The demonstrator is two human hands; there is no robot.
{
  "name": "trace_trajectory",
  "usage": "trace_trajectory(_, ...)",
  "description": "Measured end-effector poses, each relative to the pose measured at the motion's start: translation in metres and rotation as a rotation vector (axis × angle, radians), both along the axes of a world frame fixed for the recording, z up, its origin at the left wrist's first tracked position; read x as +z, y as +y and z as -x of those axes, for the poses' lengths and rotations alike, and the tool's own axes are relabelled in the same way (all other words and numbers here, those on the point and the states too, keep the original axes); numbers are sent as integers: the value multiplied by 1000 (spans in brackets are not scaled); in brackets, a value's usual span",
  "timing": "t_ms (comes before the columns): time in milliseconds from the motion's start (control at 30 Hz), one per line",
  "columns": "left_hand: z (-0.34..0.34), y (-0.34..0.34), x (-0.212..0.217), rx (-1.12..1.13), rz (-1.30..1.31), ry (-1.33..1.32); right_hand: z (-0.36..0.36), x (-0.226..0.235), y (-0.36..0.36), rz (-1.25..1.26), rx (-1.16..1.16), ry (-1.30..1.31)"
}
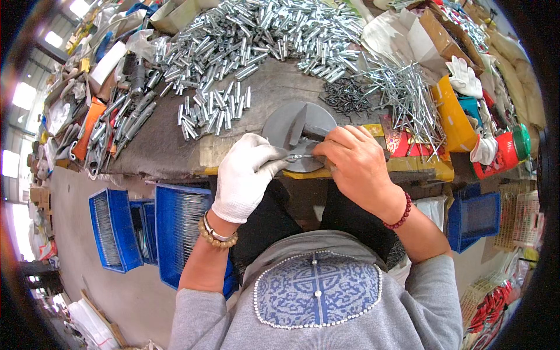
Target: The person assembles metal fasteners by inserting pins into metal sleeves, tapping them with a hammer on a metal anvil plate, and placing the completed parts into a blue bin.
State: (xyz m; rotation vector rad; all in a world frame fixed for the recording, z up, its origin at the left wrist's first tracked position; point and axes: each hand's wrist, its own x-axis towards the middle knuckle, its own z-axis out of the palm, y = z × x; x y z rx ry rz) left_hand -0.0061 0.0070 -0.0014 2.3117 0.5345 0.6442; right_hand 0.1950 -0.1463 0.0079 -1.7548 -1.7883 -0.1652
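I'm standing in a workshop, a small-parts assembly place by the look of it. The worn counter [157,146] carries a great heap of shiny metal tubes [280,29], a mound of little dark screws [347,96] and a tangle of long thin rods [411,96]. A round metal block [274,125] sits at the near edge, and tools [131,122] crowd the left end. Blue crates [108,230] full of metal pieces stand below, over a bare grey floor [140,306], with tall bright windows [24,96] beyond.

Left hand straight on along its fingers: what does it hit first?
Beyond the small metal piece at its fingertips, likely the right hand, whose fingers face it. Height above the grey round base is unclear from this one view.
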Motion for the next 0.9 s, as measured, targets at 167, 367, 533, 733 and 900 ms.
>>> trace_trajectory(167,-2,-1,0,-9,-2,23,2,-3,5,4,28,-9)
trace_trajectory(367,0,-3,4,8,-37,39,5,-7,1,-37,20,23)
trace_trajectory(533,1,-4,2,21,-5,21,-23,2,-17,-89,-235,134)
trace_trajectory(733,-1,-4,1,9,-32,-3,-72,6,-34,98,-515,62)
trace_trajectory(900,0,-4,1,5,-55,-2,-81,5,-25,80,-386,-108)
